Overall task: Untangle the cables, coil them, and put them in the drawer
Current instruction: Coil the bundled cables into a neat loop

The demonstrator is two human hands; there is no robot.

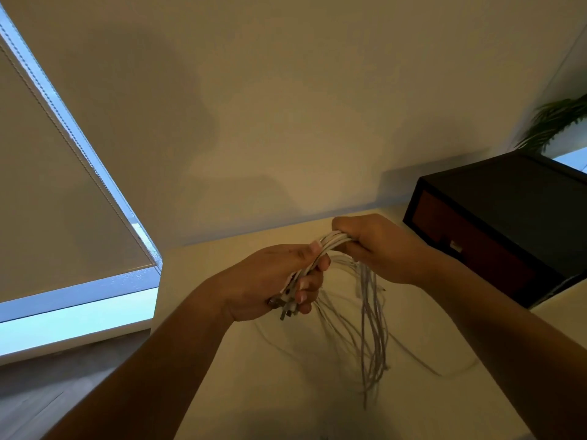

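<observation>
- Our left hand [270, 281] is curled round one end of the cables [330, 246], thumb on top. The metal plugs [286, 304] stick out below the little finger.
- Our right hand [378, 246] grips the same bundle from above in a closed fist, just beside the left thumb. The short stretch between the two hands is bunched together.
- Below the right hand the rest of the cables hangs in loose, blurred loops toward the table [254, 376]. A strand trails off to that hand's right. We cannot tell how much of it rests on the surface.
- We judge the cables thin, light and limp. They will probably sag wherever we let go, and the smooth jackets may slide through a slack grip.
- The plugs are the only stiff parts, and they are likely to catch in the loops.
- The best hold looks to be close behind the plugs. The left hand would act as the anchor while the right feeds the slack round.
- The drawer [470, 249] is in a dark cabinet beyond and to the right of the right hand. Its front looks closed.
</observation>
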